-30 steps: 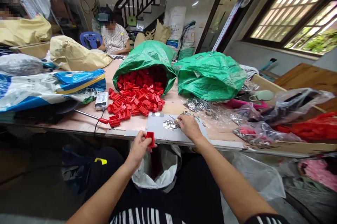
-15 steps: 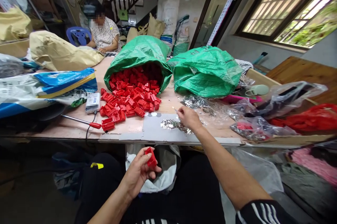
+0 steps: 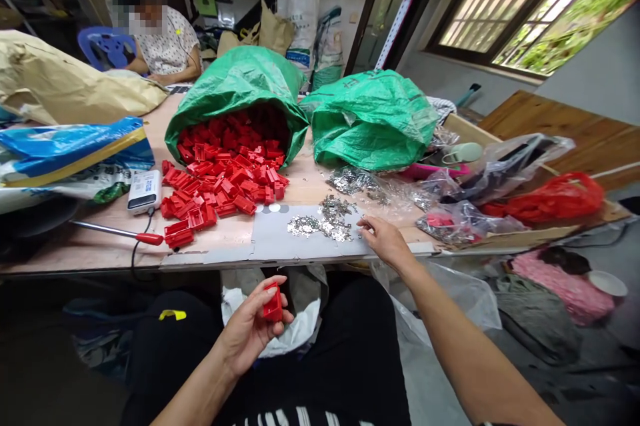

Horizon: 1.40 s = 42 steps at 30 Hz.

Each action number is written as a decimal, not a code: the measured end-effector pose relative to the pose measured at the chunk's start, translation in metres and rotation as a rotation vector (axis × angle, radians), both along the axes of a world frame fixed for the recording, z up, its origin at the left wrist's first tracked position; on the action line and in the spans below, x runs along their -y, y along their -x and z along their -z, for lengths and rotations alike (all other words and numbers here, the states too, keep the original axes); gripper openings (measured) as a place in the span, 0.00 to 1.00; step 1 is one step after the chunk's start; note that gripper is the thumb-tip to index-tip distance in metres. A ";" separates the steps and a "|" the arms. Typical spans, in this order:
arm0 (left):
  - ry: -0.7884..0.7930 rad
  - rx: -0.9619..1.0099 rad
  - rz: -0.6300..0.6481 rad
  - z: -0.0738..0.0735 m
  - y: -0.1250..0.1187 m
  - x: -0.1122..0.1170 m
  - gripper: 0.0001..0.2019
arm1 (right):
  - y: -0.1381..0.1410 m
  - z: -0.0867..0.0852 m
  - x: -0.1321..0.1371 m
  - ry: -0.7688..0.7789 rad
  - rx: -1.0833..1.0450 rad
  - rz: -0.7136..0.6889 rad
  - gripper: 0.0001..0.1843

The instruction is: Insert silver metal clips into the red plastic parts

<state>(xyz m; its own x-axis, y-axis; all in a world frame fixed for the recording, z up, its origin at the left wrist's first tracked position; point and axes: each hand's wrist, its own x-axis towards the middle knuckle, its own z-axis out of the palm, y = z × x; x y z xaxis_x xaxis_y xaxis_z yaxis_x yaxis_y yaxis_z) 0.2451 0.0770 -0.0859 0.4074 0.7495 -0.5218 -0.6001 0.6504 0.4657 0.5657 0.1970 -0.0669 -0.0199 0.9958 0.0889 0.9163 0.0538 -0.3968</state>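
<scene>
- Red plastic piece (image 3: 273,304) sits in my left grip (image 3: 253,325), fingers closed round it; hollow side seems turned partly up, presumably so I see into it.
- Held low, in front of the table (image 3: 110,256) edge and above the open white bag (image 3: 295,336); probably keeps it close to me, clear of the clutter.
- Right grip (image 3: 385,243) at the right side of the metal bits (image 3: 333,223), fingers bent; can't tell if a bit is pinched or nothing is.
- Metal bits lie loose on a grey sheet (image 3: 267,239) near the front edge, likely so they stay together, within reach.
- Green sack (image 3: 240,73) lies on its side, mouth toward me, red pile (image 3: 215,193) spilling out; looks laid so for easy reach.
- Second green sack (image 3: 373,123) beside it, contents hidden.
- Red-handled tool (image 3: 150,239) left of the sheet, handle just beside the pile, maybe parked there to keep it out of my way.
</scene>
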 end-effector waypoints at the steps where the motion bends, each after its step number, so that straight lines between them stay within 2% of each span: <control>1: 0.000 0.001 0.006 -0.002 0.000 0.001 0.23 | 0.002 0.002 -0.002 -0.006 0.036 -0.010 0.12; 4: -0.012 0.013 0.023 -0.008 0.001 0.002 0.27 | 0.009 0.005 -0.011 0.005 0.102 -0.034 0.13; 11: -0.057 -0.046 0.019 -0.012 0.003 0.006 0.30 | 0.011 0.005 -0.015 0.011 0.154 -0.026 0.05; 16: -0.108 -0.133 -0.027 -0.010 0.002 0.004 0.28 | 0.007 0.001 0.003 -0.055 0.243 -0.001 0.06; 20: -0.185 -0.194 -0.101 -0.011 0.000 0.000 0.28 | 0.007 -0.001 0.024 -0.114 0.396 -0.088 0.10; 22: -0.223 -0.231 -0.137 -0.014 -0.001 0.000 0.28 | 0.003 -0.001 0.029 -0.097 0.342 -0.093 0.12; 26: -0.276 -0.295 -0.167 -0.016 -0.005 0.002 0.27 | -0.007 -0.001 0.026 -0.033 0.205 0.008 0.14; 31: -0.408 -0.413 -0.162 -0.006 -0.003 0.001 0.29 | 0.000 -0.004 0.020 0.025 0.208 0.033 0.09; 35: -0.535 -0.538 -0.214 -0.004 -0.001 0.000 0.26 | 0.004 -0.003 0.019 0.012 0.218 0.011 0.07; 38: -0.671 -0.655 -0.302 -0.009 -0.002 0.000 0.22 | 0.003 -0.005 0.021 -0.037 0.192 0.073 0.10; 40: -0.795 -0.751 -0.360 -0.011 -0.002 0.001 0.20 | 0.009 -0.009 0.025 -0.067 0.066 0.117 0.11; 42: -0.896 -0.819 -0.394 -0.011 -0.002 0.000 0.20 | 0.023 -0.018 0.034 -0.089 -0.193 -0.006 0.11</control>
<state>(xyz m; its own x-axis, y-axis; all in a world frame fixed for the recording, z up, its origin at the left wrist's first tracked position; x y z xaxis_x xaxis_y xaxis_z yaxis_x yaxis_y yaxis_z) 0.2473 0.0770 -0.0752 -0.1217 0.9645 0.2343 -0.0106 -0.2373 0.9714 0.5429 0.1631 -0.0485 0.0000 0.9837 0.1796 0.8234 0.1019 -0.5583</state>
